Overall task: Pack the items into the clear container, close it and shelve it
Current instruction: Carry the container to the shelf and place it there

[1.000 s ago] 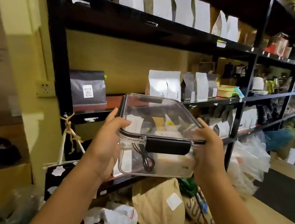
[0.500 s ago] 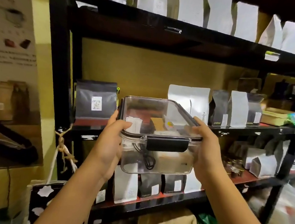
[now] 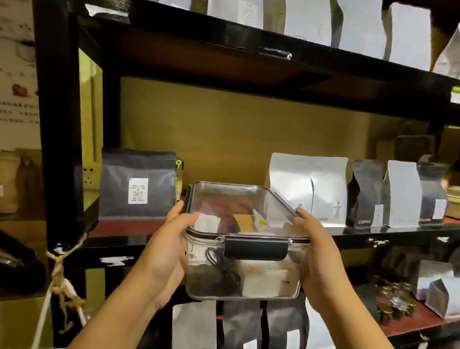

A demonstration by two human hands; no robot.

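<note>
Head view: a closed clear rectangular plastic container (image 3: 243, 242) is held up in front of a black metal shelf (image 3: 128, 237).

Both hands grip its long sides: left hand (image 3: 168, 251) and right hand (image 3: 318, 260) each have the thumb on the lid and the fingers wrapped under. The container's long axis runs away from the person toward the shelf, black latch (image 3: 256, 247) on the near short end, far end just over the shelf's edge between a dark grey pouch (image 3: 138, 183) and a white pouch (image 3: 308, 189).

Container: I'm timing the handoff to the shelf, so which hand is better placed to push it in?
Neither clearly: left hand and right hand each grip one end of the shut container, level with the gap between the grey bag and white bag. Probably both push.
</note>
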